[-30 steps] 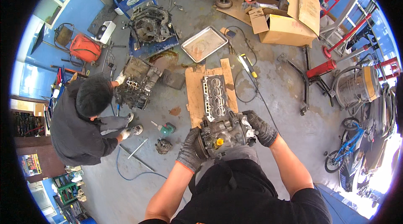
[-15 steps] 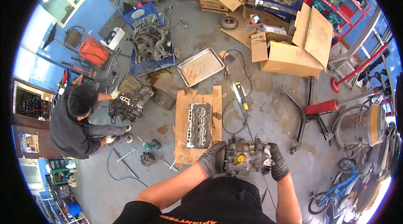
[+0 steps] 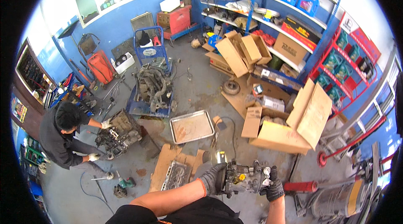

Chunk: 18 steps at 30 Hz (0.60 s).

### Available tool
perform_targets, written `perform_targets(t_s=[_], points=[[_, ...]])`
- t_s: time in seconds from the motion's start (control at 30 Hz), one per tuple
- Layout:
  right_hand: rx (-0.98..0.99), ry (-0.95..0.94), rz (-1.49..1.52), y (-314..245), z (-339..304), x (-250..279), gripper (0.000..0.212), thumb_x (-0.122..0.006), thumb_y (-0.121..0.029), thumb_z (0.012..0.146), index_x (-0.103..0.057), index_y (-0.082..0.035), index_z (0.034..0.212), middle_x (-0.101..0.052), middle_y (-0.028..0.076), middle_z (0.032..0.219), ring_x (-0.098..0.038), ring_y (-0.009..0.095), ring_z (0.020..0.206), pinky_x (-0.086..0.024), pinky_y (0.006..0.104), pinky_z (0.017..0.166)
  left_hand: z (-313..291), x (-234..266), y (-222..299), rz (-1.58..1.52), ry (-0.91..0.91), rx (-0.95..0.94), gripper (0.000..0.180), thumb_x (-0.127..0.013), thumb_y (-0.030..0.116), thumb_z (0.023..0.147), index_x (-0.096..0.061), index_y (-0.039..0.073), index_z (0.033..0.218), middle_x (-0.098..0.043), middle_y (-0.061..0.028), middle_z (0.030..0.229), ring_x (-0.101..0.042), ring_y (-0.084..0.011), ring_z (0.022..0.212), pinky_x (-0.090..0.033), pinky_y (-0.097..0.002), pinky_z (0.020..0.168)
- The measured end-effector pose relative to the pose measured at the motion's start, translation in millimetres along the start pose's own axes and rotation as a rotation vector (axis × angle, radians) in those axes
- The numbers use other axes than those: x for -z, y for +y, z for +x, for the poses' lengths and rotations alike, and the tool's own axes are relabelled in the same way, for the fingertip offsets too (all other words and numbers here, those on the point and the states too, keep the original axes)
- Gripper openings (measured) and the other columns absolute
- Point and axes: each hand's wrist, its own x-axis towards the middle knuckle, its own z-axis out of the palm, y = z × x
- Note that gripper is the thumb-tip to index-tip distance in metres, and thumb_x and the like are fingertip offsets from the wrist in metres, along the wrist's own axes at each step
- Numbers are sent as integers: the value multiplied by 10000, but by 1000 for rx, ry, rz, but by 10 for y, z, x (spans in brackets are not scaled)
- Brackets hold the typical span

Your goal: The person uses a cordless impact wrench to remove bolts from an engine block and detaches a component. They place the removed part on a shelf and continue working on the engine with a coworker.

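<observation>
Head view, risk of a drop: the engine part (image 3: 245,178), a grey metal block with a yellow cap and pale fittings, looks heavy and is carried clear of the floor between two gloved hands only; a slip of either glove on an oily face would likely send it down toward the cylinder head (image 3: 178,175) on the cardboard sheet (image 3: 161,166), which lies just left of and below the part.

Head view, risk underfoot: the black cable (image 3: 232,133) runs across the floor just above the part, and the red floor jack handle (image 3: 300,186) lies close to its right; either could catch a foot while both hands are occupied.

Head view, risk to others: a co-worker (image 3: 63,133) crouches well to the left of the part beside an engine block (image 3: 119,131); at that distance a drop would probably not reach that person.

Head view, left hand (image 3: 212,178): in a dark glove with an orange cuff, fingers closed round the left end of the part, palm pressed flat to it.

Head view, right hand (image 3: 275,184): in a dark glove, fingers curled tight over the right end of the part, thumb side up; how far the fingers reach underneath cannot be told.

Head view, where the part is: held in front of the person's chest, low in the picture, below the steel tray (image 3: 192,126) and left of the open cardboard box (image 3: 289,129).
</observation>
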Motion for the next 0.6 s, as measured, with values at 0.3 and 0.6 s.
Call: perform_targets(t_s=[0.3,0.6], points=[[70,-229,252,-1851,2277,-494,747,-442,-716,933,-566,-93,1327,-693,43,1054,-674,187,798,-542,332,637,1130,-795,2511,60,9,-74,378,-454,431,1010,-669,155,1154,-727,-51,1007,-702,-250,894,-574,-511,774],[104,-141,209,-3508,4189,-858,653,-434,-646,981,-606,-101,1299,-700,43,1153,-696,174,940,-577,309,750,1610,-1958,4707,103,67,-160,344,-517,455,976,-679,176,1094,-737,-50,1001,-715,-246,832,-559,-435,624]])
